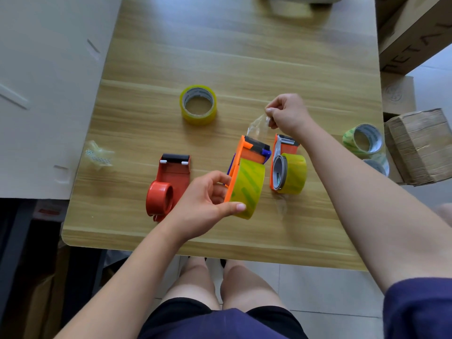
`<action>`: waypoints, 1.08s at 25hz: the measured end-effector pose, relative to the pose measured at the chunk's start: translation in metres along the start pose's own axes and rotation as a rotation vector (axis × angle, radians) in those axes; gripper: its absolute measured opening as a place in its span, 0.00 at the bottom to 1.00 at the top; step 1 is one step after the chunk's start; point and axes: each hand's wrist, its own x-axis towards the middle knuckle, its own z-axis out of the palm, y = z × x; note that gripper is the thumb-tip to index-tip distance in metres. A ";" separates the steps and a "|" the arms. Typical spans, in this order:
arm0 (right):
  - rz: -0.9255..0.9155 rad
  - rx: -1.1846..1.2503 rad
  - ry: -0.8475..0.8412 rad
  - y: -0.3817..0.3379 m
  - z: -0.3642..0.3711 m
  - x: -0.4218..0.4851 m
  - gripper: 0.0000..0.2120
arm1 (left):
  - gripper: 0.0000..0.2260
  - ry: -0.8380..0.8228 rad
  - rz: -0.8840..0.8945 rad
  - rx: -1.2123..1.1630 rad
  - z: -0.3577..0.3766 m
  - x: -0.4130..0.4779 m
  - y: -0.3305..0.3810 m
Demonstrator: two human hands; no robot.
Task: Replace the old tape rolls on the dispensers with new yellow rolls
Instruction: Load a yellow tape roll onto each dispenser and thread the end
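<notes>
- Gripping the orange dispenser [247,152] in the left hand [205,199], just above the table [220,57] toward its 5 o'clock part; fingers curling round the flat side plate, thumb pressing the yellow roll [248,189] mounted on it.
- Running the dispenser's long axis from 6 to 12 o'clock, standing on edge, cutter end pointing to 12, roll end nearest the body.
- Pinching the clear tape strip [258,124] between thumb and forefinger of the right hand [289,113], the other fingers curling in; strip rising from the cutter end toward 1 o'clock.
- Lying just beside it at 3 o'clock: a second orange dispenser [285,143] carrying another yellow roll [293,173], same axis, its far end partly hiding under the right wrist.
- Lying at 9 o'clock of the held one: 1 red dispenser [171,182], hub bare, cutter end toward 12.
- Sitting flat at 11 o'clock, well apart: 1 loose roll [198,105], core opening facing up.
- Resting near the table's 9 o'clock edge: a crumpled tape wad [99,155].
- Crowding the 3 o'clock edge: spare rolls [364,140] beside a cardboard bundle [420,145].
</notes>
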 end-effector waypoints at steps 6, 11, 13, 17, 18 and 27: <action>0.047 0.102 0.006 0.003 -0.008 0.004 0.12 | 0.21 -0.052 0.015 -0.061 -0.002 -0.008 -0.010; 0.034 0.152 0.014 -0.006 -0.008 0.005 0.11 | 0.22 -0.088 0.026 -0.184 -0.014 -0.009 -0.007; 0.003 0.176 0.004 -0.014 -0.008 0.006 0.10 | 0.24 -0.036 0.015 -0.202 -0.014 -0.008 -0.003; -0.006 0.193 0.005 -0.021 -0.006 0.004 0.11 | 0.30 0.050 -0.002 -0.184 -0.007 -0.006 -0.006; 0.008 0.192 0.014 -0.020 -0.005 0.003 0.11 | 0.28 0.040 0.006 -0.185 -0.008 -0.006 -0.007; 0.179 0.276 0.040 -0.001 0.000 -0.002 0.12 | 0.21 -0.037 0.070 -0.269 -0.017 -0.009 -0.004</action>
